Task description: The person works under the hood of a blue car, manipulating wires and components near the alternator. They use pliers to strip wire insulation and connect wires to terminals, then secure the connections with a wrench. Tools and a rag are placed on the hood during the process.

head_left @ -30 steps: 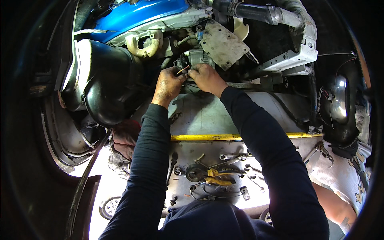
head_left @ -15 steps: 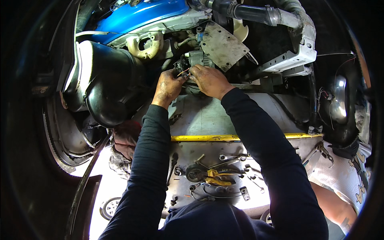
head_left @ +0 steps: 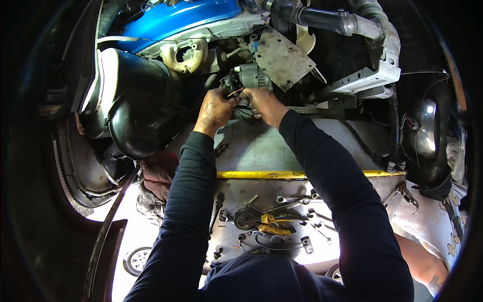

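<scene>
Both my hands meet in front of the alternator, fingers bent and close together. My left hand is closed on a thin wire, pale orange or copper in colour, which runs between thumb and fingers. The fingers of my right hand pinch at the wire's other end, close to the left fingertips. Exactly what lies between the fingertips is hidden. Above the right hand a flat grey metal plate with holes hangs at an angle. Dark smudges mark both hands.
The blue engine cover and a pale manifold lie beyond. A black air-cleaner housing stands left. Nearer me, a yellow bar borders a surface with pliers, a tape roll and several spanners. Another person's arm shows at lower right.
My right hand has turned slightly and shifted a little lower, its fingers curled more. The wire shows more between the hands. The left hand stays almost where it was.
</scene>
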`<state>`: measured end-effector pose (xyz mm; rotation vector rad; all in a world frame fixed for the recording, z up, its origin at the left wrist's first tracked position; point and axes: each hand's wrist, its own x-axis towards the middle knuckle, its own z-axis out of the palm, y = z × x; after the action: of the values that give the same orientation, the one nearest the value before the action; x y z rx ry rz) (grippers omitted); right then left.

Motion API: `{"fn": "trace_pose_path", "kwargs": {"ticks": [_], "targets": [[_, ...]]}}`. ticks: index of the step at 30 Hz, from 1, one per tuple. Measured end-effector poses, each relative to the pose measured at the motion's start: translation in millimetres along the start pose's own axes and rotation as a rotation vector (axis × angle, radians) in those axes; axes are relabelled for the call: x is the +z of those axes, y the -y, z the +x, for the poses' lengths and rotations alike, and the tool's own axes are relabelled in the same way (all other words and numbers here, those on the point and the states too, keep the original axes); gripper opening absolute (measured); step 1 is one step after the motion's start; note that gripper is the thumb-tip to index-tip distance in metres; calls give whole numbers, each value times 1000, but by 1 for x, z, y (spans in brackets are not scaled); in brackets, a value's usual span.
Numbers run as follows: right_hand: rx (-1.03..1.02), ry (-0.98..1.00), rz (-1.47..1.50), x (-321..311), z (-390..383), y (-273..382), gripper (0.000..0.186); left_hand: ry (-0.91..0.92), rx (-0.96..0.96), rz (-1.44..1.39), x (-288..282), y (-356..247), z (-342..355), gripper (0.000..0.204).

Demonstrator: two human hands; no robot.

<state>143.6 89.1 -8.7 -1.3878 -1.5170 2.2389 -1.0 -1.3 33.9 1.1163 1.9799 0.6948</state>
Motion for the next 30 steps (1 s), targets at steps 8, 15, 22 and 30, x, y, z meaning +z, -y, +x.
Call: {"fn": "trace_pose_path", "kwargs": {"ticks": [8, 15, 22, 30], "targets": [[-819, -164, -923, -15, -23, -7, 21, -38, -25, -94, 0, 1, -2, 29], [-958, -188, -932, -13, -11, -6, 17, -13, -28, -113, -2, 4, 2, 32], [-676, -155, -772, -6, -13, 3, 21, -31, 5, -132, -9, -8, -7, 32], [-705, -46, -681, -6, -7, -5, 26, -114, -99, 34, -10, -13, -16, 47]]}}
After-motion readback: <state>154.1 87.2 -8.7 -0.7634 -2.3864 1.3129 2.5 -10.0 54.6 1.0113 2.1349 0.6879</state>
